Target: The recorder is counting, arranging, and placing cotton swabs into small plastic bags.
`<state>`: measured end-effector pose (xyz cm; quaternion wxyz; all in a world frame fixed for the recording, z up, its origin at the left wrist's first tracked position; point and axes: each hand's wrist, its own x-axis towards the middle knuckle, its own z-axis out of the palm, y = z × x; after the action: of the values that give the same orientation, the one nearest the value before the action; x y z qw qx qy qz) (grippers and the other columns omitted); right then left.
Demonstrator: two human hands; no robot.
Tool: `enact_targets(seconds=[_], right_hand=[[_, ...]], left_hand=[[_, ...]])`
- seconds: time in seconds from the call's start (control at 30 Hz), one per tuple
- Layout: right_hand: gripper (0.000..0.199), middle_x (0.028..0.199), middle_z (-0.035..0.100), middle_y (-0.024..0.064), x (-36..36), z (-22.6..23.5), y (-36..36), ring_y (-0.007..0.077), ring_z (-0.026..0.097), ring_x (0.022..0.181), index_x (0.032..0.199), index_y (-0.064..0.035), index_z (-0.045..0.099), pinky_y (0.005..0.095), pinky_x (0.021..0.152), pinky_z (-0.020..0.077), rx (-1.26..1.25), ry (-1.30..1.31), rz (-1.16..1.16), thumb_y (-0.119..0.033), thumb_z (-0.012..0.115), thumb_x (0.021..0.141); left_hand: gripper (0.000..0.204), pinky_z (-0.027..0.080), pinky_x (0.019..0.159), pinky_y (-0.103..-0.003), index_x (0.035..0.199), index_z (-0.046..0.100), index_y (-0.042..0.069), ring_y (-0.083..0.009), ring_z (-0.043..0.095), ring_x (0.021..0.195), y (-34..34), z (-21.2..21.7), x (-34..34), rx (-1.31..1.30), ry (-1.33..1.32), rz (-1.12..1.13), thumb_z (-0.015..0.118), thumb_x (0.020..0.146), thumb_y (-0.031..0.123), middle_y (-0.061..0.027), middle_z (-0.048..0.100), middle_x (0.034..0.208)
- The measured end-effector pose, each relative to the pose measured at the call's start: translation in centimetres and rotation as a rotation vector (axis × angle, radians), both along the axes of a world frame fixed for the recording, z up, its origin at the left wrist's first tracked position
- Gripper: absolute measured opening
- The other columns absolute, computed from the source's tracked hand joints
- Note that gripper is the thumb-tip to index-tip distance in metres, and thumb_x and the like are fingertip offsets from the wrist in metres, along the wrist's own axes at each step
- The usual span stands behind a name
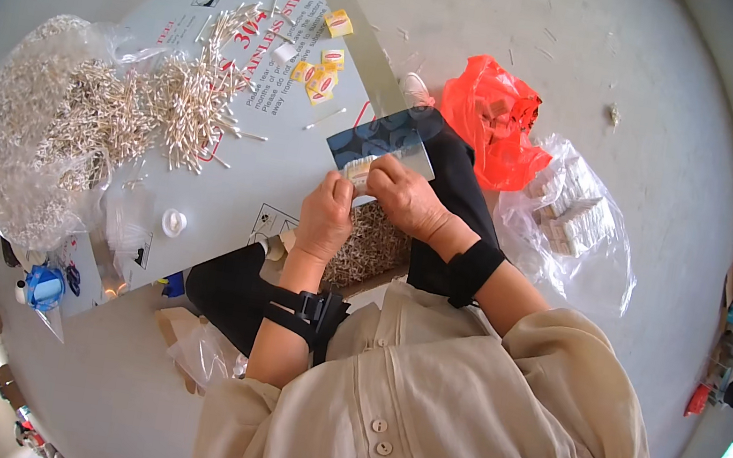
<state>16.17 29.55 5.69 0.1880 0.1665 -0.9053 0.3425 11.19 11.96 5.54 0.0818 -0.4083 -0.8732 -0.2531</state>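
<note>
My left hand [327, 214] and my right hand [404, 197] meet over my lap and together hold a small pale bundle of cotton swabs [358, 171], with a small clear packet around it. Just behind the hands a dark blue patterned sheet [380, 136] lies at the edge of the grey work surface [281, 169]. A tray of loose swabs [374, 244] rests on my lap under my left wrist. A large heap of cotton swabs [186, 103] spreads over the surface to the left.
A big clear bag of swabs [41, 124] bulges at the far left. Small yellow boxes [318, 75] lie near the surface's far edge. On the floor to the right are an orange plastic bag [491, 124] and a clear bag of packed boxes [572, 217]. A white cap [173, 221] lies near the surface's near edge.
</note>
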Motion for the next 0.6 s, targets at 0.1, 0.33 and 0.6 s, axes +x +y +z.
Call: enact_targets(seconds=[0.1,0.33,0.6], right_hand=[[0.018,0.088,0.050,0.0132,-0.3,0.6,0.3,0.0341,0.056,0.078,0.087,-0.0018,0.050,0.0398,0.068,0.0504,-0.144,-0.045,0.016,0.000,0.065,0.077],[0.016,0.085,0.050,0.0136,-0.9,0.5,0.6,0.0363,0.056,0.081,0.084,-0.0025,0.049,0.0424,0.069,0.0490,-0.152,-0.109,-0.051,-0.004,0.064,0.079],[0.021,0.091,0.057,0.0115,-0.7,0.2,-0.4,0.0331,0.062,0.081,0.095,-0.0032,0.062,0.0376,0.070,0.0524,-0.311,-0.112,-0.026,-0.003,0.071,0.076]], left_hand=[[0.017,0.050,0.059,-0.044,0.086,0.047,0.004,-0.0362,0.059,0.072,0.1,0.5,-0.1,0.110,-0.098,0.026,0.060,0.080,-0.004,-0.0125,0.052,0.086],[0.024,0.051,0.065,-0.039,0.090,0.064,0.005,-0.0297,0.060,0.079,0.7,3.3,-1.3,0.198,-0.076,-0.018,0.072,0.070,-0.005,-0.0070,0.058,0.089],[0.027,0.052,0.074,-0.038,0.093,0.069,0.005,-0.0275,0.059,0.090,0.0,0.8,-0.2,0.297,-0.100,0.060,0.075,0.068,-0.003,-0.0068,0.062,0.097]])
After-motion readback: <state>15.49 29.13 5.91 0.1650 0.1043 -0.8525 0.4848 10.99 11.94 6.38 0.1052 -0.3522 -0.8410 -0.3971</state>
